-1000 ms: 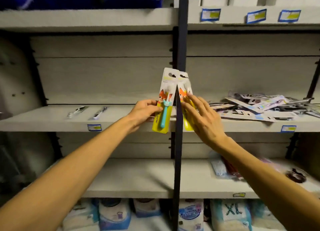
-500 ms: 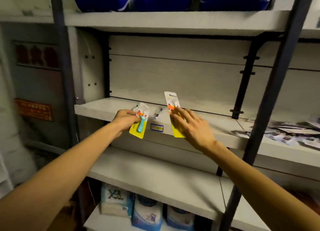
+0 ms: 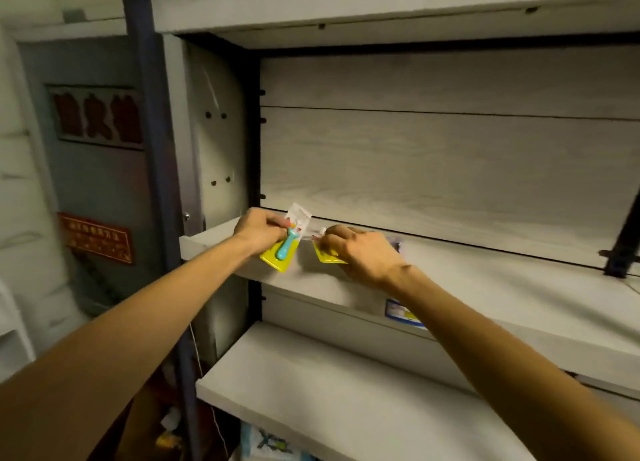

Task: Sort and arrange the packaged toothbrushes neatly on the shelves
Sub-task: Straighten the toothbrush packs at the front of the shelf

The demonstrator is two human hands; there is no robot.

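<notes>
Both hands (image 3: 258,233) (image 3: 360,252), toothbrush packs (image 3: 281,249), lower now.

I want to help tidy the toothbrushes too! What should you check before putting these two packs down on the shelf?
1. Left hand has a firm hold on the blue toothbrush pack: ok, fingers curl round it.
2. Right hand holds the yellow pack: ok, pinched at its edge.
3. Both packs are over the shelf, not past its front edge: ok.
4. Packs are apart, not overlapping: ok, a gap shows between them.
5. Packs face the same way: cannot tell, the right hand covers most of the yellow pack.
6. Shelf spot under the right hand is free: cannot tell, something small peeks out behind that hand.
</notes>
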